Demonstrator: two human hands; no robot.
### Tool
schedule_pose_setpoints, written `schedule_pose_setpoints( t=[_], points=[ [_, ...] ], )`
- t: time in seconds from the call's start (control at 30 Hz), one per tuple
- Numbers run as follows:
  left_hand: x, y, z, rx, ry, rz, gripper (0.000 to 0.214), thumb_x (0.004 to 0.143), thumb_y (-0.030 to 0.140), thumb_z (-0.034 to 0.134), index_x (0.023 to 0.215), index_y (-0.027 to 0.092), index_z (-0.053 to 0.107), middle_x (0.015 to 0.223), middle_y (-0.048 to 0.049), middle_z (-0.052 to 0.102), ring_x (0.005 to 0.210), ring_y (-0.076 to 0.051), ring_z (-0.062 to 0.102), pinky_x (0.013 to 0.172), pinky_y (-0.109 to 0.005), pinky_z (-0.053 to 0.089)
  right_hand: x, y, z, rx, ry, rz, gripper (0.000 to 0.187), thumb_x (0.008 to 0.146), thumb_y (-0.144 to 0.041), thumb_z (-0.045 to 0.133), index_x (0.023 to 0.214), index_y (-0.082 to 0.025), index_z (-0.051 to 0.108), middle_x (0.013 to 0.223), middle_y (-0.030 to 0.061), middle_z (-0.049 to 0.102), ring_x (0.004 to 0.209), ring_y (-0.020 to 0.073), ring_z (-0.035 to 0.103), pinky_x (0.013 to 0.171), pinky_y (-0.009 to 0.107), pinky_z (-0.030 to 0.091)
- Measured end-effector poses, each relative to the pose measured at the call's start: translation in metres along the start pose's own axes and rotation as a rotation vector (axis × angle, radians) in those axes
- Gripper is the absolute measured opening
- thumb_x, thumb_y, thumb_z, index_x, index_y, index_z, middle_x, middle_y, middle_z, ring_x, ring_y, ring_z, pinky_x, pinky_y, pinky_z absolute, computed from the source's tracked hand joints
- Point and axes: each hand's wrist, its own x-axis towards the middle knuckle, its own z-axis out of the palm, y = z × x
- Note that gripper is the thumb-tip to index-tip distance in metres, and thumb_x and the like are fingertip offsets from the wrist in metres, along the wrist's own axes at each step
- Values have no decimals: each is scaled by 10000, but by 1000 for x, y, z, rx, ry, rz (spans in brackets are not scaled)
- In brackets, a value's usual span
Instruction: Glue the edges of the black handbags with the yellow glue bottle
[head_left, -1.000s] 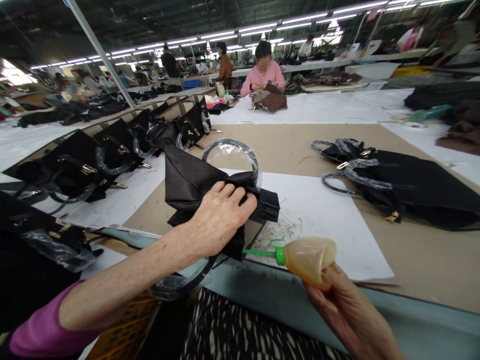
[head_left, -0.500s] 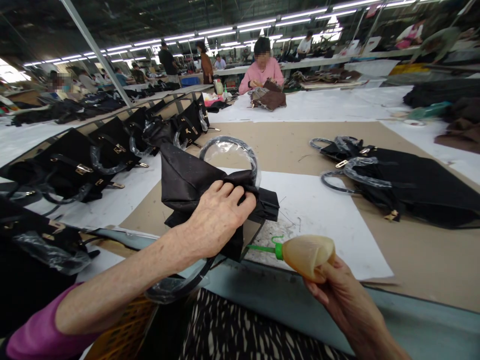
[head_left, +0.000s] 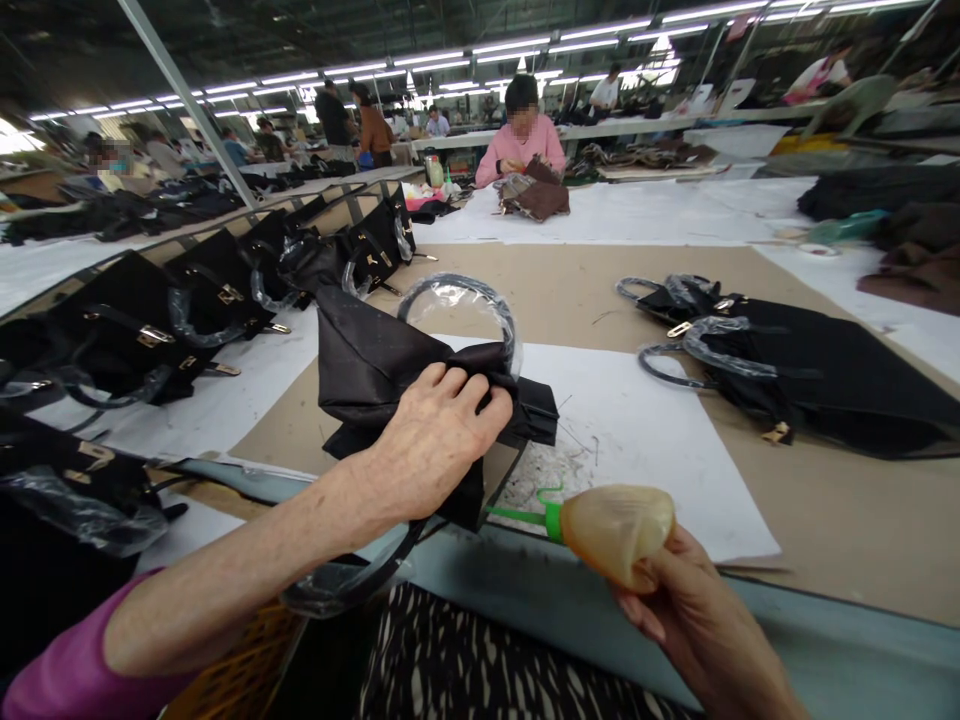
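Observation:
My left hand (head_left: 435, 440) grips the folded black fabric of a handbag (head_left: 375, 370) lying on the table's near edge. Its plastic-wrapped handle (head_left: 465, 300) loops up behind my fingers, and a second handle (head_left: 341, 585) hangs over the edge. My right hand (head_left: 690, 620) holds a yellowish squeeze bottle (head_left: 615, 525) with a green nozzle (head_left: 517, 516) whose tip points at the bag's lower edge. A white paper sheet (head_left: 637, 430) lies under the bag on brown board.
A finished black bag (head_left: 810, 370) lies at the right. A row of black bags (head_left: 202, 300) lines the left side. A person in pink (head_left: 521, 145) works across the table on a brown bag (head_left: 536, 198). More people stand further back.
The bottle has dipped slightly and its nozzle sits a little closer to the bag's lower edge. My left hand keeps its grip in the same place.

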Motion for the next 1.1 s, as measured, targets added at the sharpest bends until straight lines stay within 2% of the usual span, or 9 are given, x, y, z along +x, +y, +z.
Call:
schedule_pose_setpoints(
  t=[0.13,0.33,0.5,0.73,0.97,1.03,1.1],
  points=[
    [1,0,1,-2,17,-7,350,701,68,455,1044,125,497,898,-92,556,814,-211,489,737,-365,373,-6,-3,-5,16,-7,51,320,634,-324,762,851,-130,627,562,38,540,342,87,408,287,176,320],
    [0,-2,3,-5,32,-18,322,732,84,464,1049,131,500,902,-82,545,824,-221,488,746,-376,377,3,-4,2,15,-2,-61,318,623,-274,772,862,-132,618,571,15,531,365,93,447,295,156,326],
    [0,-2,1,-7,28,-21,338,703,63,480,1035,122,509,889,-83,548,802,-215,488,734,-370,384,24,4,-1,-35,-3,-116,359,660,-327,754,913,-122,603,624,39,568,394,97,472,317,157,339],
    [4,-5,3,0,48,-23,286,750,107,484,1034,138,502,888,-76,552,803,-206,487,739,-364,380,64,1,-17,-139,-6,-205,358,688,-333,729,932,-111,588,665,50,589,440,110,488,356,183,351],
    [5,-13,3,-40,36,-32,265,755,121,505,1017,155,489,897,-55,556,824,-214,493,742,-361,376,78,-2,-18,-377,-63,-300,336,711,-320,674,990,-143,613,653,19,598,472,142,518,380,224,406],
    [8,-16,2,-69,27,-34,226,768,128,502,992,160,492,885,-48,565,825,-212,500,746,-357,378,76,-2,-17,-495,-70,-361,331,723,-276,642,1035,-168,625,737,26,628,499,147,533,400,239,435],
    [11,-20,1,-96,16,-44,158,788,135,491,943,166,498,860,-39,578,809,-205,509,744,-352,379,75,-2,-17,-656,-78,-472,334,743,-228,590,1074,-202,631,939,49,647,601,172,581,427,253,465]
  ],
)
